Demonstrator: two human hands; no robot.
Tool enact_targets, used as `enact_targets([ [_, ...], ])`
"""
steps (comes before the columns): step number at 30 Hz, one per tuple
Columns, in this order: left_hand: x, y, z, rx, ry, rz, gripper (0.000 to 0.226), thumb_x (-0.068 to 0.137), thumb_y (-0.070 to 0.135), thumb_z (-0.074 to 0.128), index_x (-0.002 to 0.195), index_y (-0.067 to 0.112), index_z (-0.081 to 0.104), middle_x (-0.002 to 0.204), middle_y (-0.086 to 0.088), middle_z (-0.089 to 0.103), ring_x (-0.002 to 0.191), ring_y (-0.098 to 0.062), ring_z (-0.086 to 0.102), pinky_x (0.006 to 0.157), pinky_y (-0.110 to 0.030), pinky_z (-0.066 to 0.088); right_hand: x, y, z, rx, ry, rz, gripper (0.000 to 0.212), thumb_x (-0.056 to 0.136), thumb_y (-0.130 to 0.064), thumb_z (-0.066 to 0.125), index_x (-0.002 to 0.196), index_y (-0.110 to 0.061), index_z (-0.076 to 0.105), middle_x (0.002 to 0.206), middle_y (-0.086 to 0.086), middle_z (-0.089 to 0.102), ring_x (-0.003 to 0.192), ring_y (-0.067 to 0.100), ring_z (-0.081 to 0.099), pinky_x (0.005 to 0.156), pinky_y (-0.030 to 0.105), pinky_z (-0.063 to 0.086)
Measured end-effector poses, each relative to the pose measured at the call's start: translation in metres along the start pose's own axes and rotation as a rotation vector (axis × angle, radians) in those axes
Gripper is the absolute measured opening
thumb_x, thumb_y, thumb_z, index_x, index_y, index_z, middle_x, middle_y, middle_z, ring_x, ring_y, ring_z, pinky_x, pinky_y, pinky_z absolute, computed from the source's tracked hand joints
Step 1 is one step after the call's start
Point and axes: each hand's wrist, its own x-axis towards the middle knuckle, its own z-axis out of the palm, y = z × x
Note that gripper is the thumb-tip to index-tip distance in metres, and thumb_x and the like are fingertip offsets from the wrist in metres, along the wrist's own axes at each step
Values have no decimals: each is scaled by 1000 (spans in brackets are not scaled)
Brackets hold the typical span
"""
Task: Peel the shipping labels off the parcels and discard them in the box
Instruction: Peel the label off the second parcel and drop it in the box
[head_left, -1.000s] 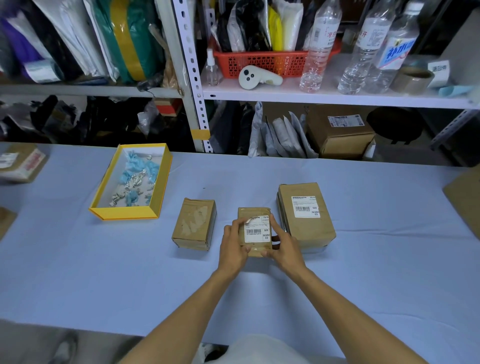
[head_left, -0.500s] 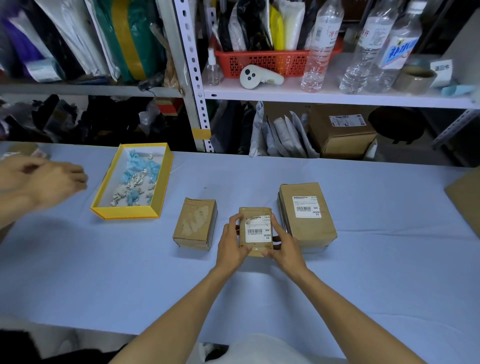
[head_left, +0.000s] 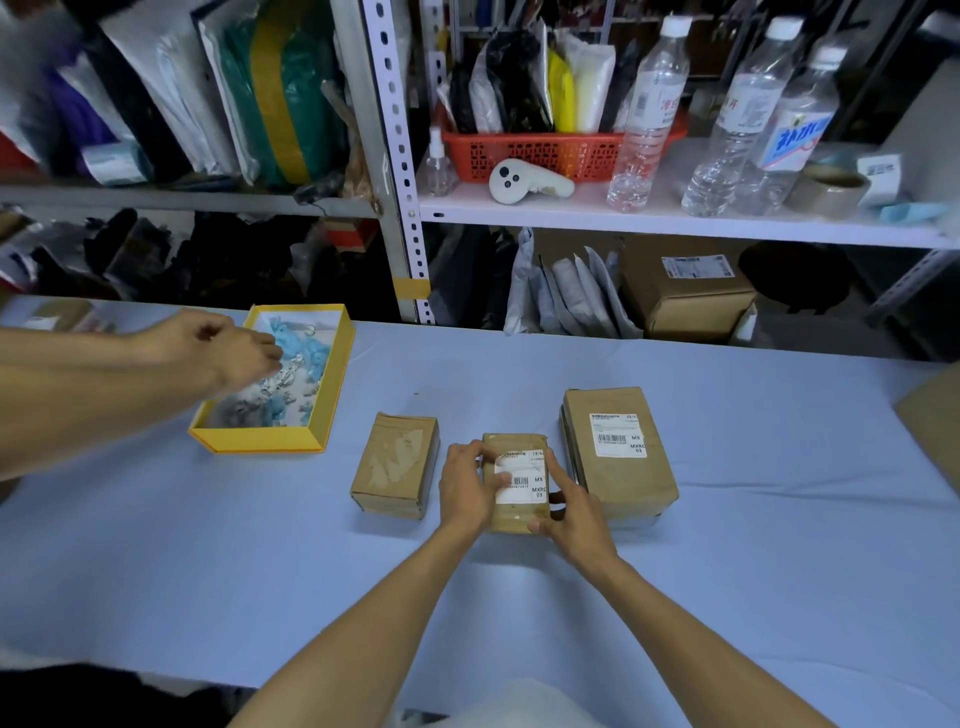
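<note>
A small brown parcel (head_left: 511, 512) lies in the middle of the blue table, held between both my hands. My left hand (head_left: 467, 488) grips its left side, with the thumb on the left edge of its white shipping label (head_left: 522, 478). My right hand (head_left: 576, 512) holds the parcel's right side. A larger parcel (head_left: 618, 467) to the right carries its own label (head_left: 618, 435). To the left lies a parcel (head_left: 397, 465) with only torn label residue. The yellow box (head_left: 332, 379) at the back left holds crumpled blue and white scraps.
Another person's hand (head_left: 228, 351) and forearm reach from the left over the yellow box. Metal shelves with bottles (head_left: 649, 104), a red basket (head_left: 540, 153) and a cardboard box (head_left: 685, 291) stand behind the table. A cardboard piece (head_left: 935, 426) lies at the right edge.
Another person's hand came in from the left and moved right until it was over the yellow box. My hands stayed on the small parcel, the left thumb now on the label's edge.
</note>
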Motion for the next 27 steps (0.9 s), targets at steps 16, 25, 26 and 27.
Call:
enact_targets([
  [16, 9, -1, 3, 97, 49, 5, 8, 88, 22, 66, 86, 15, 66, 106, -3, 63, 96, -19, 65, 87, -39, 53, 0, 1, -2, -2, -6, -4, 97, 75, 8, 68, 148, -37, 23, 108, 0, 67, 85, 14, 67, 61, 12, 53],
  [25, 8, 0, 3, 137, 32, 7, 12, 89, 27, 63, 79, 27, 57, 106, 0, 60, 97, -19, 64, 95, -44, 47, -1, 2, -1, -1, -2, -22, 97, 75, 7, 68, 147, -39, 24, 108, 0, 67, 92, 20, 67, 67, 16, 56],
  [26, 8, 0, 3, 141, 33, 7, 12, 89, 27, 63, 79, 27, 58, 107, 1, 60, 97, -18, 64, 95, -43, 46, -1, 2, -1, -5, 0, -19, 97, 75, 7, 69, 148, -39, 24, 109, 0, 66, 91, 20, 67, 68, 19, 57],
  [27, 7, 0, 3, 142, 32, 9, 11, 89, 27, 63, 79, 27, 58, 107, 1, 61, 97, -18, 64, 96, -43, 45, -1, 2, -1, -8, -1, -18, 97, 74, 7, 69, 148, -38, 24, 110, 1, 66, 91, 21, 68, 69, 21, 57],
])
